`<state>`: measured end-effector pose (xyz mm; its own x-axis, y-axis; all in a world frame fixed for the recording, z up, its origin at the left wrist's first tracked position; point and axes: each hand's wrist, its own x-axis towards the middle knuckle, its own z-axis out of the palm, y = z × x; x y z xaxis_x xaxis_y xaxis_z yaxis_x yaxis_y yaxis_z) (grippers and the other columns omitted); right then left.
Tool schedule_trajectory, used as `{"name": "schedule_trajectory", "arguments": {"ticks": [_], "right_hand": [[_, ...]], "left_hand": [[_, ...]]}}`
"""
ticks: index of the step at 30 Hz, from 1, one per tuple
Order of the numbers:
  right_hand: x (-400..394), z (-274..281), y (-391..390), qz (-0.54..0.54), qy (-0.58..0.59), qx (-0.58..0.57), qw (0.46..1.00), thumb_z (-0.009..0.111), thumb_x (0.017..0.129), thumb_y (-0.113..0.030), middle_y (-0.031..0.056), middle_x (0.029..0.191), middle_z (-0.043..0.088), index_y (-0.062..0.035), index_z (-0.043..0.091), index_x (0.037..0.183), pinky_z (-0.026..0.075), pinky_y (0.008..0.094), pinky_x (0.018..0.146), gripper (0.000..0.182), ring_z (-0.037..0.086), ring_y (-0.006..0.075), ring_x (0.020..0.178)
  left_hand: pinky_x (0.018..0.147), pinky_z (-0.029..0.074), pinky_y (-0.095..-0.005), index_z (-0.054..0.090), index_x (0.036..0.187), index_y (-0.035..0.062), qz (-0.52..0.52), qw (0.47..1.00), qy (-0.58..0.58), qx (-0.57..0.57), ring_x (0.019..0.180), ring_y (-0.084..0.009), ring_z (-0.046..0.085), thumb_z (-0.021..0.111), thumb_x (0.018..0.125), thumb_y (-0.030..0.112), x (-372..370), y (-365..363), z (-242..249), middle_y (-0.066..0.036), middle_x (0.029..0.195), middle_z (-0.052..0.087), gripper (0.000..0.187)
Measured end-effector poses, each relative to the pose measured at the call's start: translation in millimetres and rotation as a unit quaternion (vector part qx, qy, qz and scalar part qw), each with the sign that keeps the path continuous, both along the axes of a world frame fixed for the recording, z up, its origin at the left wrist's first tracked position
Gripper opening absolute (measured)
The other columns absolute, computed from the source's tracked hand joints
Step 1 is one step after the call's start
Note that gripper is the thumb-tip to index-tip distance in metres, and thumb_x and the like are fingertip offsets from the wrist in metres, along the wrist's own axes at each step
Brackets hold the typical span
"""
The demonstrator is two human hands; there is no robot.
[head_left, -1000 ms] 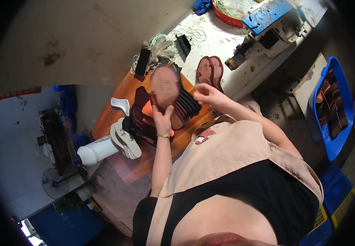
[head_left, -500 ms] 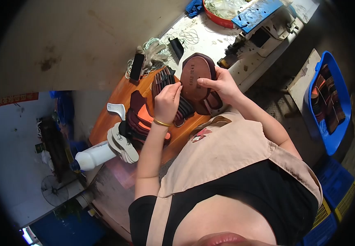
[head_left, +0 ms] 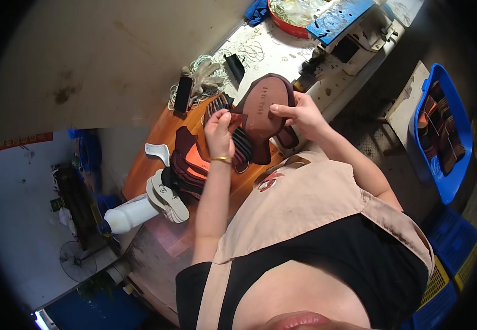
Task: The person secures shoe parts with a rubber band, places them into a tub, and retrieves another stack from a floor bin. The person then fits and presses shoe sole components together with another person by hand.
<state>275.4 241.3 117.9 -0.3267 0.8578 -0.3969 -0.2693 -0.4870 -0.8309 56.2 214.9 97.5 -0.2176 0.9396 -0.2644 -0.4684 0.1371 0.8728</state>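
Observation:
A maroon shoe piece (head_left: 256, 118) with a stamped marking on its brownish-pink oval face is held up over the wooden table (head_left: 153, 144). My right hand (head_left: 303, 116) grips its right edge, thumb pressed on the face and fingers behind. At the left edge, my left hand (head_left: 220, 131) pinches a pointed dark corner of the piece between thumb and fingertips. Just behind that hand lies a row of dark striped shoe pieces (head_left: 242, 146), partly covered. Nearer my left forearm is a pile of maroon and orange cut pieces (head_left: 189, 159).
White insoles (head_left: 168, 198) and a white bottle (head_left: 134, 212) stand left. A phone (head_left: 183, 94), work gloves (head_left: 204, 74) and loose thread lie behind. A machine with a blue plate (head_left: 340, 19) sits back right; a blue basket (head_left: 464, 137) of bundled pieces is far right.
The maroon piece has turned and tilted slightly in my right hand. My left hand has rotated, with a pointed corner of the piece now showing stretched out at its fingertips.

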Motion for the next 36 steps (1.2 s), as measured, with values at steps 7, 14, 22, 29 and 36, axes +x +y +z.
{"name": "schedule_trajectory", "arguments": {"ticks": [7,14,22,29,36], "right_hand": [[-16,-13,1,-0.062,0.135,-0.075,0.986,0.062,0.08,-0.003,0.0082,0.095,0.064,-0.0002,0.056,0.105,0.054,0.029,0.069,0.026,0.063,0.0158,0.083],[-2,-29,-17,-0.149,0.17,-0.033,0.974,0.061,0.083,-0.005,0.0096,0.098,0.063,-0.0001,0.054,0.107,0.054,0.0306,0.074,0.025,0.062,0.0162,0.085],[22,-28,-49,-0.217,0.161,-0.095,0.958,0.061,0.086,-0.019,0.0052,0.097,0.062,-0.0044,0.056,0.104,0.053,0.0287,0.073,0.023,0.06,0.0134,0.085],[13,-49,-44,-0.314,0.127,-0.109,0.935,0.057,0.088,-0.024,0.0027,0.093,0.063,-0.0065,0.059,0.098,0.052,0.0274,0.072,0.02,0.061,0.014,0.083],[15,-58,-16,-0.311,0.07,-0.066,0.946,0.062,0.085,-0.026,0.0053,0.086,0.063,-0.0021,0.06,0.096,0.052,0.0262,0.064,0.026,0.062,0.0147,0.071]], "left_hand": [[0.07,0.05,-0.0323,0.062,0.088,0.0023,-0.099,0.737,0.593,0.309,0.077,-0.0191,0.06,0.061,0.073,0.0,12,-7,35,-0.008,0.09,0.063,0.016],[0.082,0.046,-0.0364,0.059,0.097,0.0008,-0.122,0.588,0.692,0.401,0.087,-0.0283,0.058,0.064,0.077,0.01,27,-13,9,-0.012,0.09,0.059,0.023],[0.081,0.042,-0.0216,0.057,0.11,-0.0004,-0.328,0.934,0.138,-0.012,0.088,-0.007,0.054,0.056,0.09,0.022,49,31,-19,-0.001,0.099,0.061,0.029],[0.057,0.044,-0.0183,0.035,0.108,0.0053,-0.439,0.883,0.161,-0.047,0.073,-0.0082,0.058,0.072,0.076,0.009,78,122,-39,-0.006,0.087,0.06,0.049],[0.063,0.05,-0.0238,0.032,0.112,0.0017,-0.387,0.906,0.127,-0.115,0.078,-0.0127,0.06,0.071,0.076,0.005,71,125,-39,-0.01,0.09,0.059,0.053]]}}
